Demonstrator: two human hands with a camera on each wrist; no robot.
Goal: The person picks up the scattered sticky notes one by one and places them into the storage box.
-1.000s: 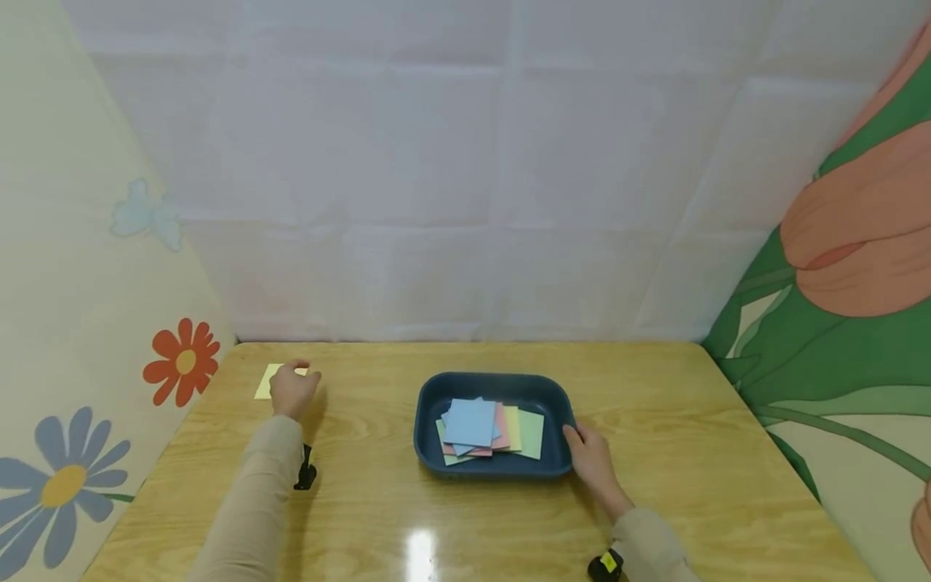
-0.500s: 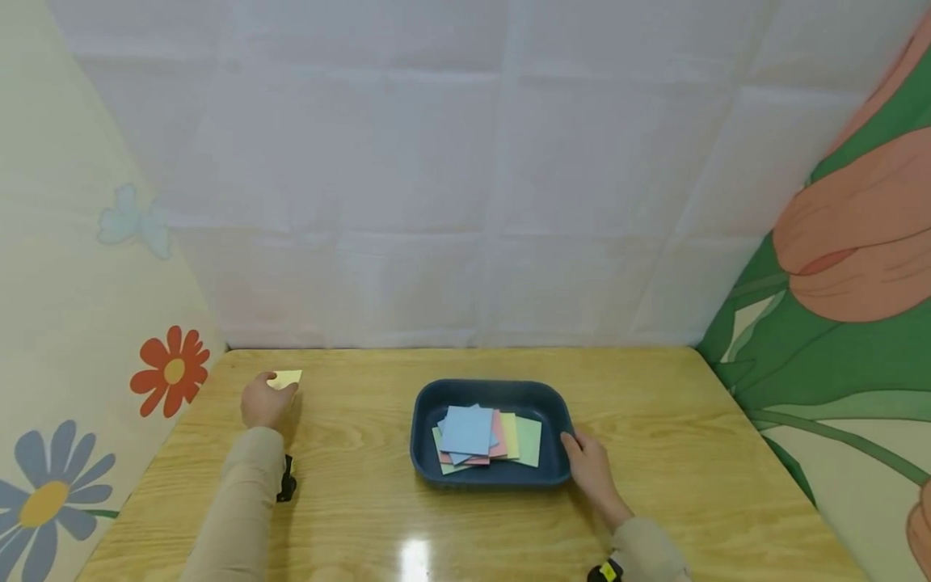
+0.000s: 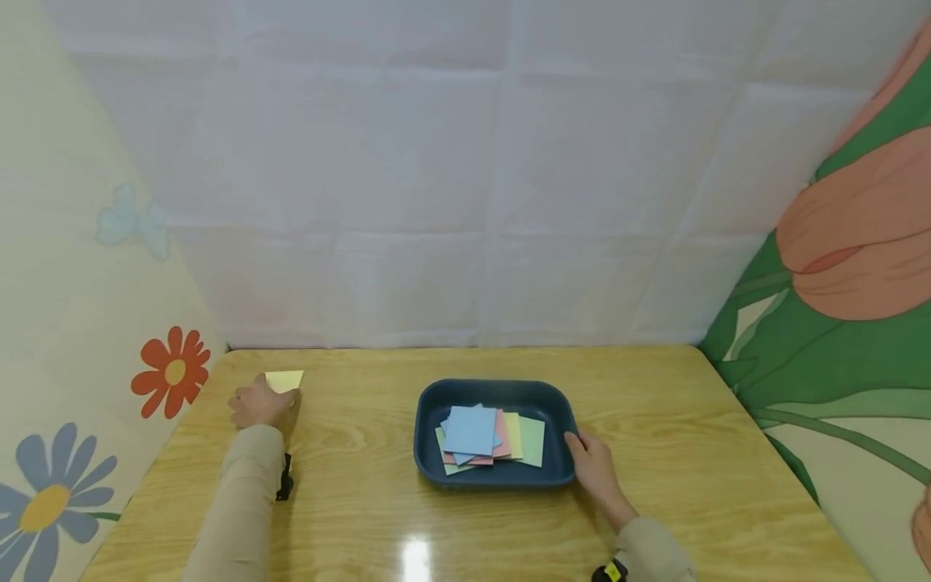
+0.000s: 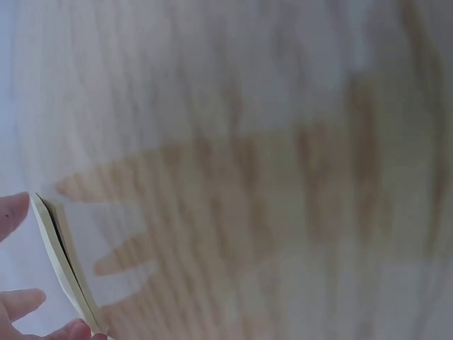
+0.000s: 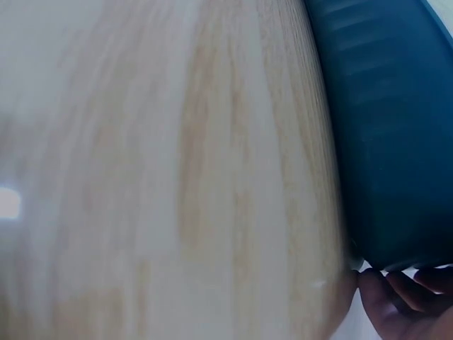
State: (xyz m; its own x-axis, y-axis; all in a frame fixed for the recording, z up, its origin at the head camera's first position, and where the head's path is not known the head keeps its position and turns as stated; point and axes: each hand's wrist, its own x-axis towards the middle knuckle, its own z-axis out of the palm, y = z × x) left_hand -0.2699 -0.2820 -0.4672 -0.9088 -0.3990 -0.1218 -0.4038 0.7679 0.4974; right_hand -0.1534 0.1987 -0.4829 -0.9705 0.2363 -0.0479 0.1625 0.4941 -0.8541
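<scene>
At the table's far left, my left hand (image 3: 263, 402) holds a yellow sticky note pad (image 3: 285, 378) by its sides, finger on the left and thumb on the right. In the left wrist view, the sticky note pad (image 4: 60, 262) is seen edge-on between fingertips (image 4: 13, 212), close over the wood. My right hand (image 3: 596, 473) grips the right end of a dark blue plastic tray (image 3: 494, 478), thumb over the rim and fingers beneath. Inside the tray several sticky note pads lie overlapped, a blue pad (image 3: 469, 430) on top and a green pad (image 3: 533, 441) at the right.
The wooden table (image 3: 349, 453) ends at a white cloth backdrop (image 3: 465, 202). Painted flower panels (image 3: 174, 372) stand along both sides. Black wrist straps (image 3: 609, 572) show at the sleeves.
My left hand has moved left around the yellow sticky note pad, and the pad now shows beyond the fingers. My right hand keeps its grip on the tray. The view shifted slightly.
</scene>
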